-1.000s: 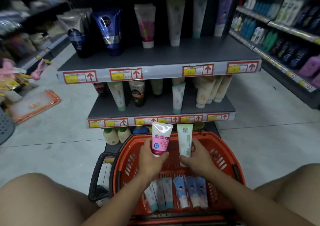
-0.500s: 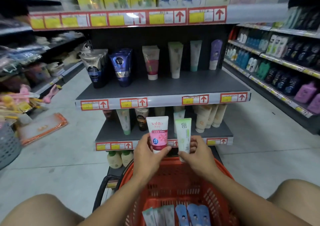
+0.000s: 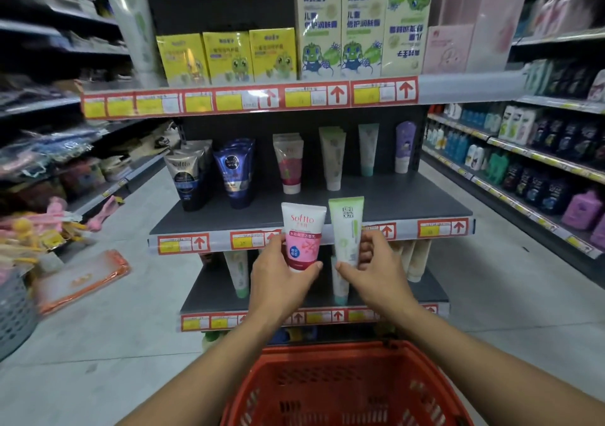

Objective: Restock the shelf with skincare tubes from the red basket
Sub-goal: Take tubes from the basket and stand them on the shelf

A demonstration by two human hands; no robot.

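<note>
while the grey shelf [image 3: 393, 203] stands far ahead and the red basket [image 3: 343, 386] sits near, the left hand [image 3: 278, 275] grips a pink tube [image 3: 302, 236] and the right hand [image 3: 376, 268] pinches a green tube [image 3: 345, 229], both upright before the shelf's front edge.

Pink-white tube [image 3: 303, 236]; pale green tube [image 3: 345, 229]; red basket [image 3: 347, 389]; dark grey shelf [image 3: 409, 203].

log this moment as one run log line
left hand: holds pink Softto tube upright | right hand: holds green tube upright | both tubes before middle shelf edge | red basket below
</note>
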